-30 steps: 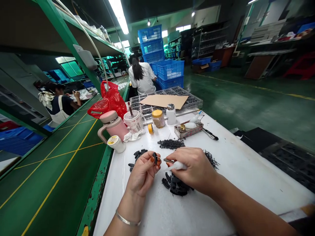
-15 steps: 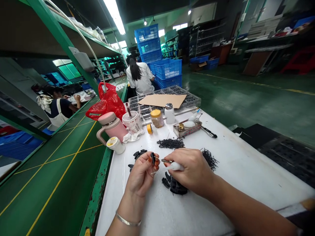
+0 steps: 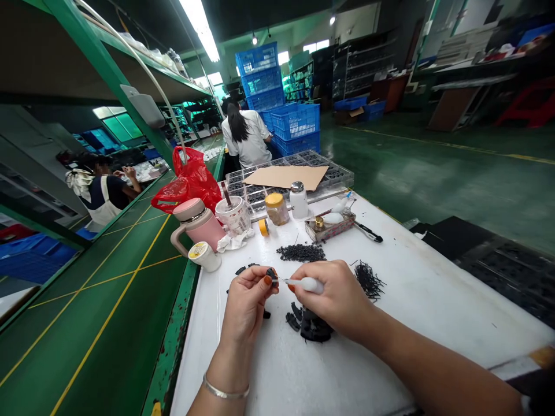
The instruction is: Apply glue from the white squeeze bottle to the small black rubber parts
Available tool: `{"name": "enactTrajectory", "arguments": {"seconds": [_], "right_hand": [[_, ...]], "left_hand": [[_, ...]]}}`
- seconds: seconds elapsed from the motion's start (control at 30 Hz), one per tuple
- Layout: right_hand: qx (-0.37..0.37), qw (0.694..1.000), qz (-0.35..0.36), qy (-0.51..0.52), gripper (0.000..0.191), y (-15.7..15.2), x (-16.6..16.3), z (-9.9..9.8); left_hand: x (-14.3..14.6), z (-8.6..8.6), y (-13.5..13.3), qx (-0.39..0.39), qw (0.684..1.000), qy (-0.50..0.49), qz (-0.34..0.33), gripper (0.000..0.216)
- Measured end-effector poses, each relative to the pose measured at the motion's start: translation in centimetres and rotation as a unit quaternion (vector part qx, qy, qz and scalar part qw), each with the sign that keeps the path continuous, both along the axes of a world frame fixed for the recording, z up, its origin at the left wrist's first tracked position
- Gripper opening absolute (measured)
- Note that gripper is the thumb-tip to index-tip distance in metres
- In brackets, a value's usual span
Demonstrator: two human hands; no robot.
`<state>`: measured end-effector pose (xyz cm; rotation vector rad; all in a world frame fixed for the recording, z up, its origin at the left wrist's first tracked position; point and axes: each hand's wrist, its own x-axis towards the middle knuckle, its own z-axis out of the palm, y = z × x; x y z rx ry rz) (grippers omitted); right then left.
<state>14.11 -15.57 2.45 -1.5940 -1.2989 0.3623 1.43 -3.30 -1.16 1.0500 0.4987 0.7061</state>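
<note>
My left hand [image 3: 248, 297] pinches a small black plastic part [image 3: 272, 276] between thumb and fingertips. Closed around a small white squeeze bottle [image 3: 311, 285] with a thin needle tip, my right hand [image 3: 338, 292] points that tip leftward at the part. Whether the tip touches the part I cannot tell. Below my right hand lies a cluster of curved black parts [image 3: 314, 329], partly covered by it. A pile of small black rings [image 3: 301, 252] sits just beyond both hands. Thin black pins [image 3: 368, 281] lie to the right.
Along the back stand a pink thermos [image 3: 203, 222], a white tub [image 3: 204, 256], a yellow-lidded jar [image 3: 276, 209], a metal-capped white bottle [image 3: 299, 200] and a small tool box [image 3: 332, 230]. Behind them, cardboard [image 3: 286, 177] covers part of the compartment trays. A green conveyor [image 3: 108, 289] runs along the left.
My left hand has turned the black part and my fingers have shifted around it. In my right hand the bottle has swung to aim its tip at the part.
</note>
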Motion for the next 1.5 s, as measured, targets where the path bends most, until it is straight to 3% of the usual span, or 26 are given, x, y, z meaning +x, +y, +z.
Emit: {"name": "enactTrajectory", "arguments": {"seconds": [0.07, 0.17, 0.27, 0.37, 0.47, 0.53, 0.63, 0.73, 0.83, 1.07, 1.2, 1.3, 1.37, 1.5], "right_hand": [[-0.037, 0.992, 0.028, 0.115, 0.016, 0.2, 0.2, 0.0], [-0.073, 0.953, 0.08, 0.284, 0.017, 0.9, 0.6, -0.4], [-0.092, 0.92, 0.101, 0.368, 0.016, 1.5, 0.9, -1.0], [-0.077, 0.956, 0.082, 0.27, 0.017, 1.6, 0.9, -1.2], [0.002, 0.998, 0.059, 0.025, 0.016, 1.4, 0.8, -1.4], [0.06, 0.99, 0.046, -0.119, 0.01, 1.4, 0.8, -1.7], [0.105, 0.968, 0.032, -0.227, 0.013, 1.6, 0.8, -2.5], [0.125, 0.962, 0.016, -0.241, 0.02, 1.8, 0.8, -3.0], [0.119, 0.972, -0.007, -0.203, 0.015, 1.8, 0.8, -2.9], [0.067, 0.987, -0.001, -0.144, 0.007, 1.6, 1.2, -2.2], [0.018, 0.998, 0.016, -0.059, 0.014, 1.5, 1.2, -1.8], [-0.056, 0.991, 0.059, 0.11, 0.02, 1.7, 1.2, -1.6], [-0.086, 0.958, 0.109, 0.251, 0.021, 1.9, 1.3, -1.9], [-0.156, 0.839, 0.207, 0.479, 0.021, 2.2, 1.4, -2.9]], "left_hand": [[0.0, 0.0, 0.0, 0.019, 1.0, 0.002, 0.007, 0.02], [-0.1, 0.1, 0.1, 0.048, 0.999, 0.005, 0.022, 0.022], [-0.3, 0.1, 0.2, 0.095, 0.994, 0.039, 0.044, 0.02], [-0.6, 0.2, 0.5, 0.101, 0.992, 0.056, 0.046, 0.019], [-0.6, 0.4, 0.6, 0.042, 0.998, 0.047, 0.014, 0.017], [-0.5, 0.5, 0.5, 0.026, 0.998, 0.051, 0.01, 0.017], [-0.3, 0.5, 0.0, 0.053, 0.996, 0.068, 0.011, 0.017], [-0.3, 0.4, -0.4, 0.092, 0.993, 0.077, 0.014, 0.016], [-0.4, 0.4, -0.3, 0.119, 0.988, 0.086, 0.037, 0.016], [-0.6, 0.5, 0.0, 0.115, 0.988, 0.082, 0.069, 0.02], [-0.7, 0.9, -0.3, 0.126, 0.987, 0.074, 0.063, 0.017], [-1.0, 1.5, -0.4, 0.131, 0.988, 0.074, 0.035, 0.014], [-1.2, 1.9, -0.3, 0.131, 0.988, 0.08, 0.019, 0.013], [-1.6, 2.4, 0.0, 0.124, 0.989, 0.083, -0.022, 0.014]]}}
